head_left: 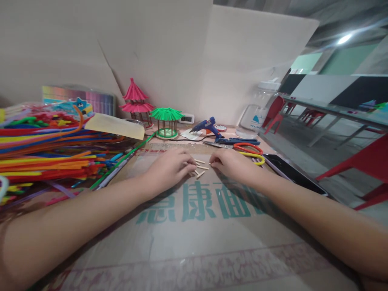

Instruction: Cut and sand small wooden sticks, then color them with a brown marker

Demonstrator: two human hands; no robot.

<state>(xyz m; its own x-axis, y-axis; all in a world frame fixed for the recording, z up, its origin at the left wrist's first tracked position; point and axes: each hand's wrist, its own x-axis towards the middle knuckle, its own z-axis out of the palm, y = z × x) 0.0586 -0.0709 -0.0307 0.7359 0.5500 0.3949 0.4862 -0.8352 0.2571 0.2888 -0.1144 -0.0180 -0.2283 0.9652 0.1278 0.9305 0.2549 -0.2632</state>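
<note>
Head view: short, pale wooden sticks [200, 175] lie loose, unjoined, at centre. Left hand [171, 167] at their nine o'clock and right hand [226, 162] at three curl inward, grip unclear; a green-roofed model pavilion [166, 114] stands assembled at eleven.

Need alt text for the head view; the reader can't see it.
A person's left hand and right hand flank small pale sticks on a printed surface. Colorful pipe cleaners lie to the left; behind are a pink model pavilion, a green model pavilion and a glue gun.
</note>
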